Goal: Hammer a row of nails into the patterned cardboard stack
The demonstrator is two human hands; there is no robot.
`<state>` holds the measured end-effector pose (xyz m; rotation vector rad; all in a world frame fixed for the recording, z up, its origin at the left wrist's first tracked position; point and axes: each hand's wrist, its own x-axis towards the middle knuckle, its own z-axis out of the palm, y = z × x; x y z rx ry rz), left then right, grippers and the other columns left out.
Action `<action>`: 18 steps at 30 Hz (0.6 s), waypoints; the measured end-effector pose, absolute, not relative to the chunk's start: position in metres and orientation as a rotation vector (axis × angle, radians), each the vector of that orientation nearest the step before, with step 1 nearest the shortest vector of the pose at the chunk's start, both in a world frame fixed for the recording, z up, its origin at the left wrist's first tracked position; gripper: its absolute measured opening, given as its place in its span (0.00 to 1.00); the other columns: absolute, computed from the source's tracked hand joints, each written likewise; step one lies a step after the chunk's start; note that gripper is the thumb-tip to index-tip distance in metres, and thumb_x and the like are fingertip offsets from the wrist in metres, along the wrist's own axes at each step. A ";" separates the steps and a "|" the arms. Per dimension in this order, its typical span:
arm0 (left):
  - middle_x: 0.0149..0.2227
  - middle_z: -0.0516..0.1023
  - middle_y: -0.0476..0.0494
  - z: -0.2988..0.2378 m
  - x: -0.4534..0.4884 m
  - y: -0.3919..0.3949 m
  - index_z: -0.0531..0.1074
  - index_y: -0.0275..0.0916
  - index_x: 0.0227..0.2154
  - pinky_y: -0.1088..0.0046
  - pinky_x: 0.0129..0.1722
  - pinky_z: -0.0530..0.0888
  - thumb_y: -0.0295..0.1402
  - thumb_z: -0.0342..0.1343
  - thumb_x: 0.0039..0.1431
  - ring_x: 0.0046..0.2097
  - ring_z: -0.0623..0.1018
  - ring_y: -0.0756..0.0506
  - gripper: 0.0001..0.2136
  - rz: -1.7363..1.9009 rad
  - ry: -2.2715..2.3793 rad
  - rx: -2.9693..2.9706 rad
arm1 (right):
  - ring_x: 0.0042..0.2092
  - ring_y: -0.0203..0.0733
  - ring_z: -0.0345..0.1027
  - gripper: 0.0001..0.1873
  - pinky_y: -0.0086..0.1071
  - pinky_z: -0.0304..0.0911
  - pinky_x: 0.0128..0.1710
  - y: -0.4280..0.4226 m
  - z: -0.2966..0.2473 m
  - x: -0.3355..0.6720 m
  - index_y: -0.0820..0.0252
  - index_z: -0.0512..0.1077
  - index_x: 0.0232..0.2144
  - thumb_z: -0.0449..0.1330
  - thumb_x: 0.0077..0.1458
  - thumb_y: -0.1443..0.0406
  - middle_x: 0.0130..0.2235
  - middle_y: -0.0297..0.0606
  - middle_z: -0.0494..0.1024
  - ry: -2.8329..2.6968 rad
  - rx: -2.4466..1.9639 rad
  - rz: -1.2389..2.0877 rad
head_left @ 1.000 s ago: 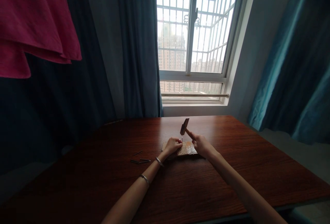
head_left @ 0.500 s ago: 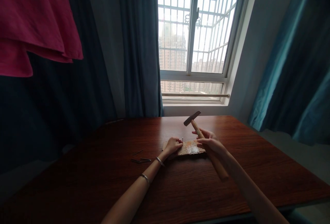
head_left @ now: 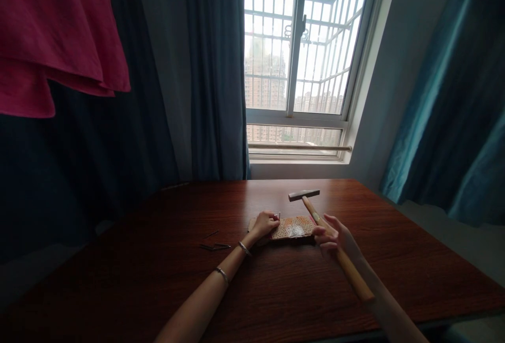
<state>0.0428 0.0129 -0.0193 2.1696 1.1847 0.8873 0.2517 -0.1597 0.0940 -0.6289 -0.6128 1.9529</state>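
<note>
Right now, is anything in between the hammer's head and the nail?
Nothing that shows here. The gap from the hammer head to the top of the upright nail looks open. The left hand holds the nail low down, below its exposed top.

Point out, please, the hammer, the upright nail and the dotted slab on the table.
Hammer (head_left: 352,271), head view: lower part of its handle.
Upright nail (head_left: 280,216), head view: its exposed shaft.
Dotted slab (head_left: 294,228), head view: its top face.
</note>
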 end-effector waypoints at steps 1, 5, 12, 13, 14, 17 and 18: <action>0.28 0.77 0.46 -0.018 0.043 0.012 0.77 0.35 0.26 0.77 0.32 0.64 0.34 0.53 0.45 0.31 0.72 0.48 0.10 0.887 1.186 2.162 | 0.17 0.23 0.40 0.13 0.15 0.40 0.13 -0.164 0.094 0.249 0.60 0.57 0.21 0.56 0.49 0.61 0.18 0.25 0.53 -0.619 -0.593 1.964; 0.27 0.77 0.46 -0.015 0.043 0.009 0.77 0.35 0.26 0.77 0.31 0.64 0.34 0.53 0.45 0.30 0.72 0.48 0.10 0.885 1.182 2.125 | 0.17 0.22 0.38 0.12 0.15 0.35 0.12 -0.173 0.088 0.241 0.59 0.59 0.30 0.58 0.41 0.72 0.19 0.23 0.54 -0.729 -0.562 1.915; 0.27 0.76 0.47 -0.018 0.043 0.011 0.77 0.35 0.25 0.77 0.32 0.64 0.35 0.53 0.46 0.31 0.72 0.49 0.10 0.894 1.156 2.134 | 0.14 0.23 0.47 0.21 0.18 0.40 0.10 -0.180 0.067 0.222 0.57 0.60 0.38 0.63 0.43 0.59 0.22 0.25 0.64 -0.882 -0.876 1.628; 0.27 0.76 0.47 -0.019 0.043 0.012 0.77 0.35 0.25 0.77 0.32 0.64 0.35 0.53 0.46 0.31 0.72 0.48 0.10 0.897 1.155 2.140 | 0.14 0.24 0.50 0.23 0.19 0.44 0.10 -0.183 0.066 0.219 0.56 0.60 0.40 0.63 0.43 0.58 0.24 0.27 0.67 -0.871 -0.886 1.585; 0.28 0.76 0.46 -0.020 0.044 0.012 0.77 0.35 0.25 0.77 0.32 0.64 0.34 0.53 0.46 0.31 0.72 0.48 0.10 0.900 1.158 2.144 | 0.15 0.24 0.53 0.24 0.20 0.48 0.11 -0.185 0.064 0.216 0.54 0.60 0.42 0.63 0.44 0.56 0.27 0.29 0.69 -0.847 -0.886 1.567; 0.28 0.76 0.46 -0.021 0.043 0.013 0.77 0.36 0.26 0.77 0.33 0.64 0.34 0.53 0.45 0.31 0.72 0.48 0.10 0.901 1.170 2.164 | 0.14 0.23 0.51 0.21 0.23 0.55 0.14 -0.187 0.060 0.214 0.54 0.62 0.40 0.56 0.49 0.48 0.27 0.28 0.70 -0.744 -0.913 1.703; 0.28 0.76 0.46 -0.021 0.043 0.013 0.77 0.36 0.26 0.77 0.33 0.64 0.34 0.53 0.45 0.31 0.72 0.48 0.10 0.906 1.168 2.170 | 0.12 0.23 0.47 0.22 0.22 0.51 0.12 -0.185 0.059 0.216 0.56 0.63 0.36 0.52 0.50 0.46 0.22 0.27 0.68 -0.733 -0.947 1.805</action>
